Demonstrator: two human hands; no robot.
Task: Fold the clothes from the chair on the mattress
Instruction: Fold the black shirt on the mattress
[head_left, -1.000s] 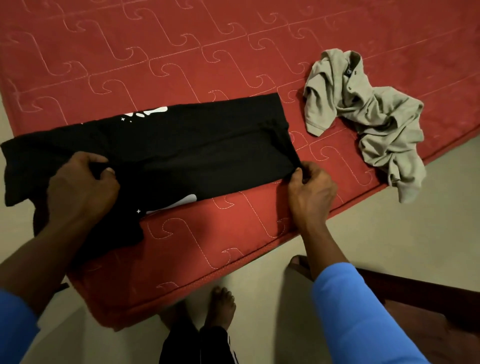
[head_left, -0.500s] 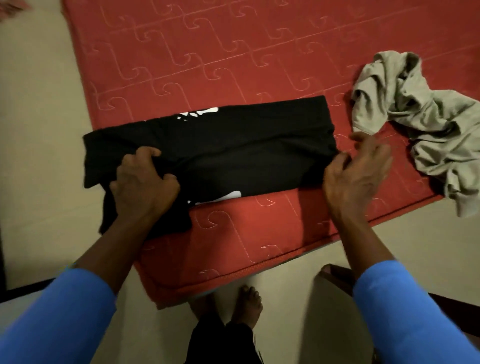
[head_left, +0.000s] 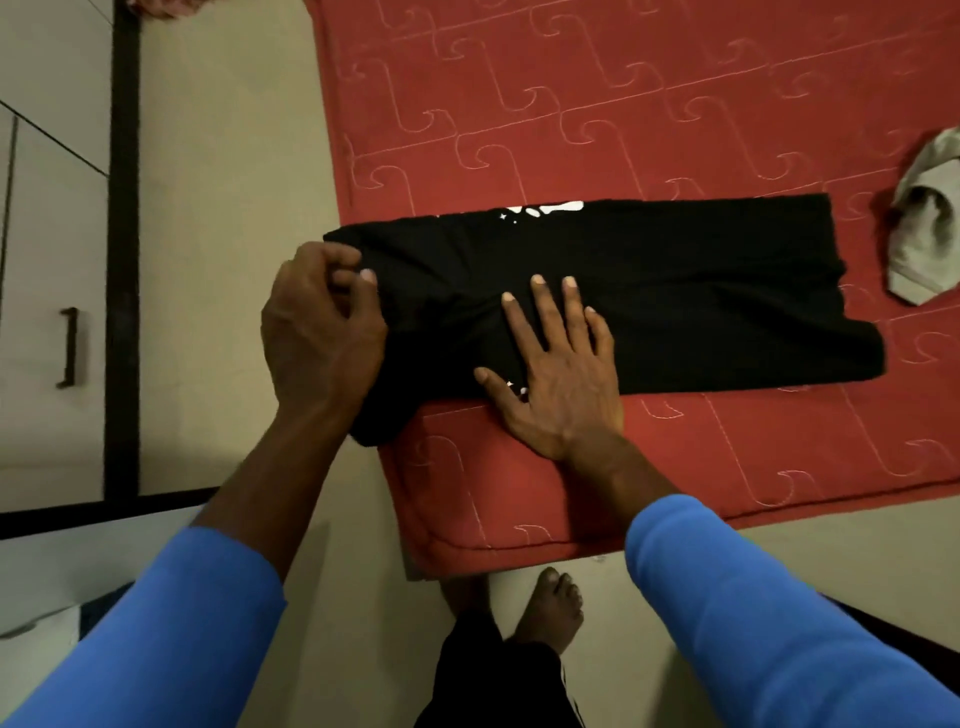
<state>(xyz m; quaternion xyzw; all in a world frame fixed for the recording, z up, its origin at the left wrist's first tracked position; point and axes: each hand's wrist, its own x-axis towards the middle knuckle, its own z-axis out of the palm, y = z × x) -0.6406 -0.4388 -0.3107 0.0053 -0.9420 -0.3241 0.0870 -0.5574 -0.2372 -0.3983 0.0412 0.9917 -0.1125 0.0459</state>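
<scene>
Right hand (head_left: 558, 374) has shifted onto the folded black fabric shirt (head_left: 675, 291), fingers flat and spread; left hand (head_left: 319, 332), at nine o'clock, clutches its end.

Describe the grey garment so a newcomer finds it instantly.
Start at the red quilted mattress. Past the right end of the long black T-shirt lying across it sits the grey garment. It alone is pale, crumpled and unfolded.

The black shirt (head_left: 675, 291) is soft matt cloth, and the white print on it looks a bit smoother. The mattress (head_left: 571, 104) cover is red quilted fabric, matt, with pale stitching. The grey garment (head_left: 924, 249) is thin crumpled cloth. The blue sleeve (head_left: 769, 613) looks fleecy. The floor (head_left: 234, 156) is smooth and dull.
</scene>
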